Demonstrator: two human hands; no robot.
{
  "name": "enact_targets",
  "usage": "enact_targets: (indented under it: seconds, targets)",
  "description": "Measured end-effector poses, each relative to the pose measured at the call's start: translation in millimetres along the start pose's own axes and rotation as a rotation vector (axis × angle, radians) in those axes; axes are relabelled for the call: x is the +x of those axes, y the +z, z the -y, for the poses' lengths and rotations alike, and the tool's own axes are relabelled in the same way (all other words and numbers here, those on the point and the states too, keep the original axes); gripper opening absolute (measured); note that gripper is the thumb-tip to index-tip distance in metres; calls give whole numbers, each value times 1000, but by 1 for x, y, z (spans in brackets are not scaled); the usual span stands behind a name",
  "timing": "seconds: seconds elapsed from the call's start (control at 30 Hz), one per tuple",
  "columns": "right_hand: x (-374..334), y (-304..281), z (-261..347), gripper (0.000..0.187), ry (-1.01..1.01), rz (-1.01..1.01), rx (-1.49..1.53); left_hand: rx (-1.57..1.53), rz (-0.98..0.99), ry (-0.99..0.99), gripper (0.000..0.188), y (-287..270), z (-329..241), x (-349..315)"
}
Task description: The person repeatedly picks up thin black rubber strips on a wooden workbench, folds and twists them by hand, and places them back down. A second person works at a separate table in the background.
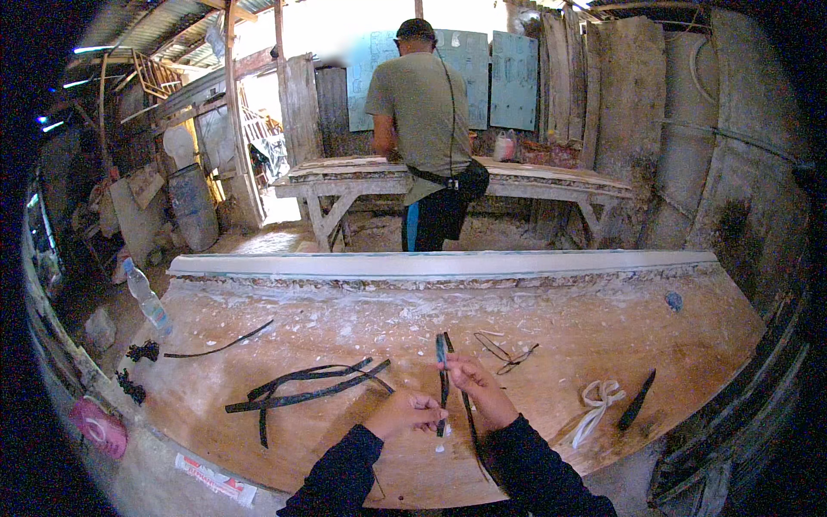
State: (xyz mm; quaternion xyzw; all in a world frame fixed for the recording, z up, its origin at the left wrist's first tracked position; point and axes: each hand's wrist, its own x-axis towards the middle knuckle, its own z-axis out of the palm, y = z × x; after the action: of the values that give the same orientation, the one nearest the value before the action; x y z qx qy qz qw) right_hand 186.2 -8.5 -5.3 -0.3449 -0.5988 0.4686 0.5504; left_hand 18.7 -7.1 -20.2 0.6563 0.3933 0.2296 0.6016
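My left hand [410,414] pinches the lower end of a narrow black strip [444,388] above the wooden table. Higher up, my right hand [475,385] grips the same strip between thumb and fingers, by a bluish section near its top. A second length of black strip [472,431] hangs below my right hand toward the table's near edge. Left of my left hand lies a loose pile of black strips [297,388], crossing and curling over one another. Just beyond my right hand rests a pair of thin-framed glasses [508,354].
On the table [362,465] are a white looped strip [594,412], a dark pointed piece [637,400] and a blue scrap [673,301]. A clear bottle [146,297] stands at the left edge, above a pink container [98,428]. A person [422,121] stands at a far bench [551,177].
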Motion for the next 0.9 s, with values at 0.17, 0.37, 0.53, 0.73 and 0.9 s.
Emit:
enact_targets:
  seconds: [0.17, 0.37, 0.53, 0.73, 0.9]
  targets:
    - [-4, -10, 24, 35, 261, -126, 378, 121, 174, 76, 21, 3, 0, 1]
    - [3, -10, 16, 39, 181, -169, 279, -67, 88, 51, 20, -1, 1, -2]
    - [2, -8, 2, 30, -212, -159, -538, -264, -215, -3, 17, -5, 0, 0]
    - [-2, 0, 3, 27, -423, 258, -584, -665, -358, 98, 13, -8, 1, 0]
    - [-4, 8, 6, 23, -411, 261, -647, -625, -352, 89, 14, -10, 3, 3]
